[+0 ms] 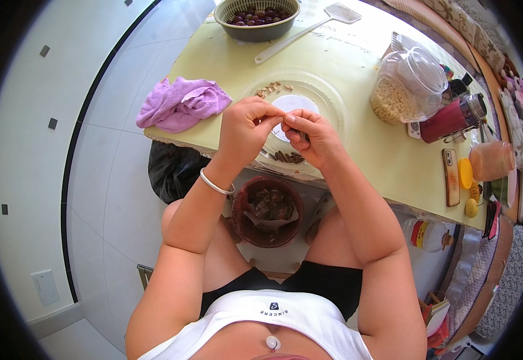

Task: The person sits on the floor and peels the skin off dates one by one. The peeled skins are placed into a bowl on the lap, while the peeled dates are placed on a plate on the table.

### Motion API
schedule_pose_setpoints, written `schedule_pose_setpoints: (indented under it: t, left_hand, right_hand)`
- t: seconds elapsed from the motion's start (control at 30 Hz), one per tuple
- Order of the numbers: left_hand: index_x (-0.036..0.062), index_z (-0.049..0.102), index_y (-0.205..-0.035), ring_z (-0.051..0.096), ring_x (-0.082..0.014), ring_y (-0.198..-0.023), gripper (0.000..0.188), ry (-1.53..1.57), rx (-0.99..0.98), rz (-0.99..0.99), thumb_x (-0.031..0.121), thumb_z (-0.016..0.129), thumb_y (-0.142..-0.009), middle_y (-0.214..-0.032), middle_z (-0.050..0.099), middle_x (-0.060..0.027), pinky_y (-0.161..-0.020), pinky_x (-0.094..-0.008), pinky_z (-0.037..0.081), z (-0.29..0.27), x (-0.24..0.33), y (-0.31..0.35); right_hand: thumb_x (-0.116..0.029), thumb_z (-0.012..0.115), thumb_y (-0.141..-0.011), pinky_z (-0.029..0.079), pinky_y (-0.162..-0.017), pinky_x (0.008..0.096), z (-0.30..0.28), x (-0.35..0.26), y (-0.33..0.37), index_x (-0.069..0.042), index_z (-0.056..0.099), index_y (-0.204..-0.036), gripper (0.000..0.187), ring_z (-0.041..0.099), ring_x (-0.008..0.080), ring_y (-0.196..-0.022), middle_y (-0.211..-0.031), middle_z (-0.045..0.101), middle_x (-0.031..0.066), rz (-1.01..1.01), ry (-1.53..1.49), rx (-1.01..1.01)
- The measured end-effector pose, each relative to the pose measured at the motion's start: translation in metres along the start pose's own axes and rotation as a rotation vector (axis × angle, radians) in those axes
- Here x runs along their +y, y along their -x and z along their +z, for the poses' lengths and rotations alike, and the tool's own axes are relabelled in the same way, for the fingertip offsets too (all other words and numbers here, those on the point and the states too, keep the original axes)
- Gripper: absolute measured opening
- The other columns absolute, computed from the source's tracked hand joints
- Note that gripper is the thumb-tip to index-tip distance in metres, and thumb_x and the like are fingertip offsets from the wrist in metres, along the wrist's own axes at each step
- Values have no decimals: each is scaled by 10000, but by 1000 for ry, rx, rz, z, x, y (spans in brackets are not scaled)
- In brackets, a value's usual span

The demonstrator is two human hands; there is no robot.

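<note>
My left hand [245, 123] and my right hand [310, 133] meet fingertip to fingertip above a round clear plate [335, 111]. Both pinch at one small thing, mostly hidden by the fingers. Dark, narrow seeds [301, 134] show in the curled fingers of my right hand. On the plate's far left side lies a small group of pale kernels [271, 90]. Several dark, elongated seeds [286, 157] lie at its near side, just under my hands. A white disc [303, 104] shows at the middle of the plate, partly covered by my hands.
Left of the plate is a purple cloth [183, 103]. A basket of dark red fruit [257, 17] and a white fly swatter [309, 33] lie at the far side. Rightward stand a clear jar of pale kernels [393, 96], a bottle [447, 120] and a phone [451, 177]. Below sits a bin [242, 225].
</note>
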State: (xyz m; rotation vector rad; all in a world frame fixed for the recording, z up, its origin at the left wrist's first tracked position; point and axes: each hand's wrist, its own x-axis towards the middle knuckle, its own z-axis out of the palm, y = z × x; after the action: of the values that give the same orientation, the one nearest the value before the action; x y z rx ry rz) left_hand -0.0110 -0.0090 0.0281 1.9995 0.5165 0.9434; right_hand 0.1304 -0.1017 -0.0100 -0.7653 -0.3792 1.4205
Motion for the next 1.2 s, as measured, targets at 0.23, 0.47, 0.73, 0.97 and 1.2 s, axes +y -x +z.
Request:
schedule_pose_setpoints:
  t: [0.23,0.47,0.73,0.97,1.2]
  left_hand:
    - [-20,651,-824,565,-92,-672,57,377,74,-272,8,669,-778,-745,634,-43,-578,-235,434,-8,11,3]
    - [-12,659,-728,539,-184,-608,125,1419,-535,164,90,681,-798,-740,593,-114,-589,-262,428,-36,121,51]
    - [43,706,-939,549,-187,-689,140,1574,-635,534,73,737,-806,-949,595,-107,-579,-290,440,-29,127,56]
    - [-18,682,-899,562,-219,-674,78,1563,-628,446,6,664,-827,-896,600,-142,-574,-299,431,-45,130,59]
    - [-4,687,-895,562,-200,-641,103,1550,-549,574,52,700,-809,-886,605,-118,-541,-282,431,-35,125,60]
  right_hand:
    - [-93,587,-886,314,-432,179,12,-4,2,-18,571,-868,79,473,98,-545,-780,605,82,-12,7,15]
    - [-16,436,-802,324,-428,204,-10,-27,3,5,523,-844,99,465,142,-592,-882,568,174,-204,-180,70]
    - [8,490,-788,255,-435,199,21,-18,27,-4,579,-823,96,378,76,-481,-752,589,95,18,113,-27]
    - [-65,569,-831,377,-507,202,62,29,52,-19,625,-886,92,476,61,-571,-746,603,28,528,794,-378]
    - [-151,599,-791,491,-783,387,32,100,54,-3,636,-990,251,625,337,-882,-913,660,185,392,1314,-629]
